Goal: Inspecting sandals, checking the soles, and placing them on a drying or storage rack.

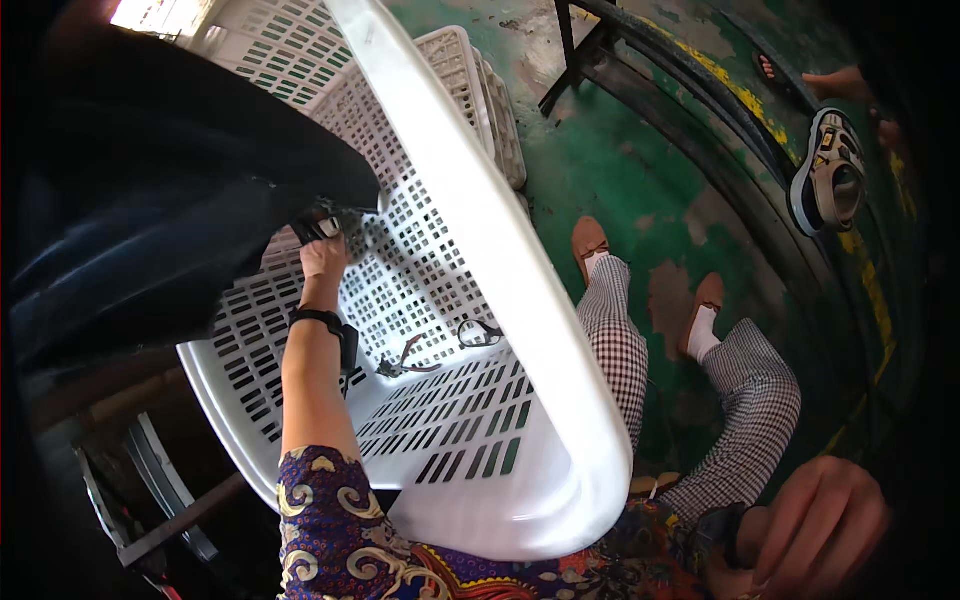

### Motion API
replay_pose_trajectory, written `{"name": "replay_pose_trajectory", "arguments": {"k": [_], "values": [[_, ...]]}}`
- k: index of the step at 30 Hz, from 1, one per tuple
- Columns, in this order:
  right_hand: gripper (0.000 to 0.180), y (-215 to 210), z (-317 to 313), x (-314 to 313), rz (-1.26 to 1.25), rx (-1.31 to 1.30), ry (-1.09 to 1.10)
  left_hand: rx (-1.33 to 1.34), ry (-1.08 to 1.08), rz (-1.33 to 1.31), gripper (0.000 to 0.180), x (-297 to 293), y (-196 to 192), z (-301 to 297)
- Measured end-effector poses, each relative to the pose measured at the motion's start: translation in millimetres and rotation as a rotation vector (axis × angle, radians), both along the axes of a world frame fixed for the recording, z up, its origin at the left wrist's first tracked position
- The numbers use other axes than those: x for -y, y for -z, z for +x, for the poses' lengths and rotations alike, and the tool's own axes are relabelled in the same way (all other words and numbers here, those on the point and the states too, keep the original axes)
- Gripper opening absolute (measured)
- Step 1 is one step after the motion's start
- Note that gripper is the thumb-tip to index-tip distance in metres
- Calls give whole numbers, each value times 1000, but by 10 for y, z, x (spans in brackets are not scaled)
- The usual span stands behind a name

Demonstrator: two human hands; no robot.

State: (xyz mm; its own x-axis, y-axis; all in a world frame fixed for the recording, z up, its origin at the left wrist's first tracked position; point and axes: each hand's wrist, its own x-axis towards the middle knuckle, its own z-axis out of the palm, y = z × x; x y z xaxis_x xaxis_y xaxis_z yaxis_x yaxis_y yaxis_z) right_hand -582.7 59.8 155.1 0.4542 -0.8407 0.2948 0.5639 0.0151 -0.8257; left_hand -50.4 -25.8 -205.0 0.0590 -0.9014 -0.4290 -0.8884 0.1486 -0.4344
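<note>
Lying at the fingers of the left hand (323,258), a small black and silver piece (318,227) is inside the white basket, close to the edge of a big black sheet (170,210). Those fingers are partly hidden by the piece and the sheet, so I cannot tell whether they grip it or only touch it. The arm, with a black wristband (349,345), reaches over the near side, probably because the piece sits too deep to get at otherwise.

The basket (470,200) has slotted walls and a thick, smooth rim. Its near end lies against the patterned clothing (335,520), perhaps so the body steadies it. Low inside lie a thin, reddish-brown forked thing (406,355), a little dark clump (387,369) beside it, and a black-edged oval (492,333) (it looks a bit like an eyeglass frame) near the right wall. The low corner seems to gather such loose bits.

The right hand (825,520) is outside the basket, at the lower right, its fingers loosely curled; the palm is turned away, so I cannot tell whether it holds anything.

Farther out, pale crates (468,85) sit behind the basket on the green floor (555,190), and another person's sandal (835,165) shows near a dark metal frame (680,140).
</note>
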Motion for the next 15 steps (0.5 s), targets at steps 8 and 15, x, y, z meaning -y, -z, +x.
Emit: {"name": "replay_pose_trajectory", "arguments": {"k": [8,15], "values": [[19,-404,-36,-763,-131,170,150,-69,-394,-389,21,-470,-2538,502],[10,-525,-125,-1705,94,-67,345,-893,-387,-602,15,-1351,-3971,114]]}}
